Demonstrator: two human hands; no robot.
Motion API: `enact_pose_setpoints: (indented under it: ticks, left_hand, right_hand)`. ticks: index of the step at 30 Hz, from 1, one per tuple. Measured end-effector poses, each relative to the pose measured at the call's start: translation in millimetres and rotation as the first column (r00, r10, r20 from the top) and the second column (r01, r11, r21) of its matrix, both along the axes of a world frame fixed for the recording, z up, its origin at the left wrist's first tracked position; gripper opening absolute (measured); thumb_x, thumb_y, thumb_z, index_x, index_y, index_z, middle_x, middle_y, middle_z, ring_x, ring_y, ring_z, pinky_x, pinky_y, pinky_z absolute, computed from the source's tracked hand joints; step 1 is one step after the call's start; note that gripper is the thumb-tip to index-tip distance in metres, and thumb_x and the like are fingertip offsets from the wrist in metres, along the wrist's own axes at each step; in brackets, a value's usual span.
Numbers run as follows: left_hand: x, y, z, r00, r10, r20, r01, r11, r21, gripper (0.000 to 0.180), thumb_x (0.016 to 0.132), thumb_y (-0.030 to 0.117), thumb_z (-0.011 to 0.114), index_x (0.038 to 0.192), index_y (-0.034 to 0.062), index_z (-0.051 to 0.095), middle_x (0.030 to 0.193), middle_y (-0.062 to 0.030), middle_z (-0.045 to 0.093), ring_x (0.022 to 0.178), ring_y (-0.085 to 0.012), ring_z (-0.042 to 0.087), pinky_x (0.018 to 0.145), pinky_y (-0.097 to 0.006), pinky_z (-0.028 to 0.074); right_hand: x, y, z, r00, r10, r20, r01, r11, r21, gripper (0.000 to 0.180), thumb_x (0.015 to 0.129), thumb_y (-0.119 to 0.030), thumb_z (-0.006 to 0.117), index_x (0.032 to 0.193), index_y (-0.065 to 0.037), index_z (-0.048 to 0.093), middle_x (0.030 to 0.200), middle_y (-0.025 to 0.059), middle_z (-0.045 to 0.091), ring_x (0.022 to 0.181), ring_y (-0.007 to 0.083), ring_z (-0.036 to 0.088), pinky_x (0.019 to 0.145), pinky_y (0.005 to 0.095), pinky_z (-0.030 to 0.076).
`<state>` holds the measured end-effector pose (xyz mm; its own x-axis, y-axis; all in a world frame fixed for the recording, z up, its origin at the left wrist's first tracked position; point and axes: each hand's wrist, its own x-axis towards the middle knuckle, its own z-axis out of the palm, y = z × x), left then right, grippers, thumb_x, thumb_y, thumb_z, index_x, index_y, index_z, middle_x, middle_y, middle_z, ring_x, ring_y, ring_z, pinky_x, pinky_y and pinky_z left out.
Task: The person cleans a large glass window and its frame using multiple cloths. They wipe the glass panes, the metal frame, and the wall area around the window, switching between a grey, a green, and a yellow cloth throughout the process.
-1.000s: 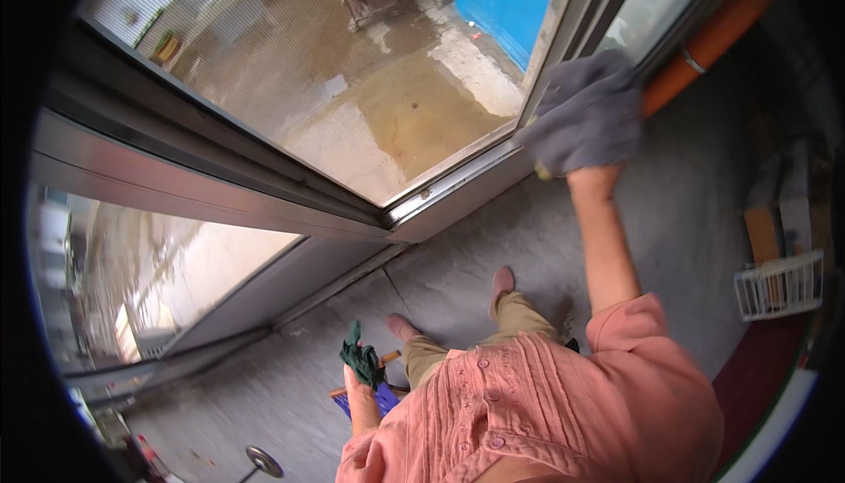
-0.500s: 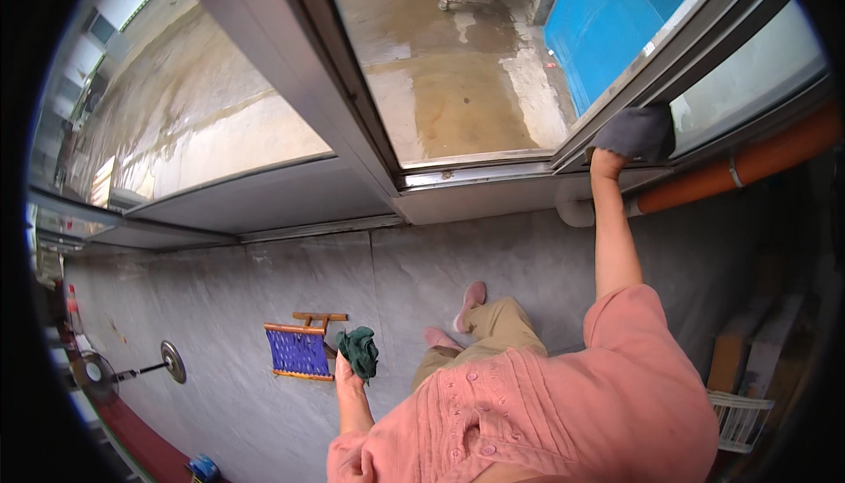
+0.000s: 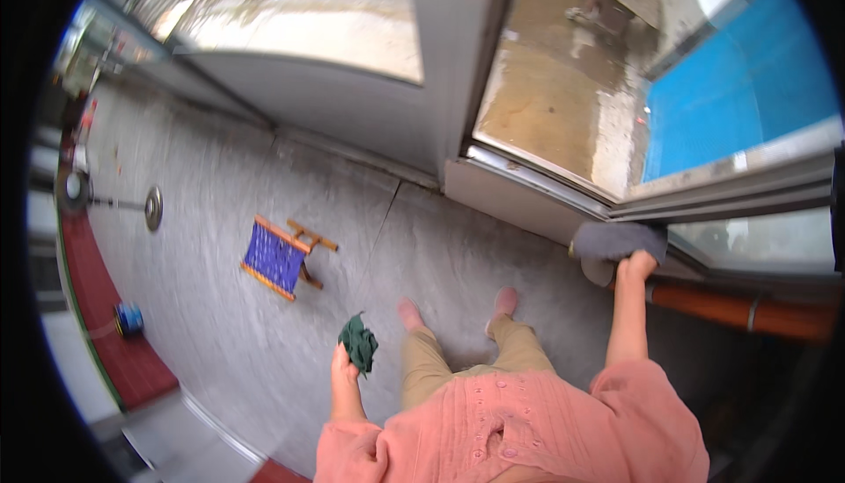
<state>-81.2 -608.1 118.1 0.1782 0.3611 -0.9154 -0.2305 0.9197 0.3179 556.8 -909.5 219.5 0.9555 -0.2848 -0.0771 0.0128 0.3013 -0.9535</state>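
Note:
A crumpled dark green cloth [image 3: 358, 342] is bunched in my left hand [image 3: 341, 363], held out over the floor left of my legs. On the right, my right hand [image 3: 637, 265] is closed on a long, fuzzy grey cleaning pad [image 3: 612, 240]. Its far end hides the way my fingers grip it. The pad is in front of the lower corner of the sliding window frame [image 3: 731, 210], just above an orange pipe [image 3: 704, 304]. Whether it touches the frame, I cannot tell.
A small wooden folding stool [image 3: 275, 256] with a purple woven seat stands on the grey floor [image 3: 352, 245]. Farther left are a fan's round base [image 3: 154, 208] and a blue container [image 3: 128, 318] on a red strip [image 3: 119, 272]. Wet ground and a blue panel [image 3: 748, 78] show outside.
My view has turned, and the window now sits farther right. My right hand has come down from the glass with the grey pad. The green cloth stays in my left hand.

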Motion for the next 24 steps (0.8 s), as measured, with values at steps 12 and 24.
enact_pose_setpoints:
  ticks: [12, 24]
  left_hand:
    - [-20, 126, -188, 0.953, 0.008, -0.302, 0.049, 0.982, 0.181, 0.019, 0.096, 0.008, 0.057, 0.112, 0.0027, 0.064, 0.103, -0.0112, 0.068, 0.09, -0.0228, 0.066, 0.078, -0.039, 0.057]
    - [-44, 340, -372, 0.914, 0.322, 0.246, -0.363, 0.921, 0.143, 0.02, 0.099, 0.009, 0.054, 0.112, -0.0033, 0.063, 0.109, -0.0178, 0.069, 0.098, -0.0314, 0.07, 0.09, -0.047, 0.059]
  right_hand:
    - [-250, 87, -2, 0.523, 0.441, -0.729, -0.642, 0.767, 0.004, 0.011, 0.099, -0.009, 0.048, 0.09, -0.011, 0.053, 0.086, -0.0013, 0.05, 0.08, 0.0117, 0.051, 0.078, 0.0263, 0.047]
    - [-369, 150, -90, 0.308, 0.278, -0.91, -0.753, 0.656, -0.055, 0.01, 0.095, -0.008, 0.051, 0.101, -0.007, 0.059, 0.095, -0.0001, 0.055, 0.089, 0.0122, 0.054, 0.082, 0.0253, 0.046]
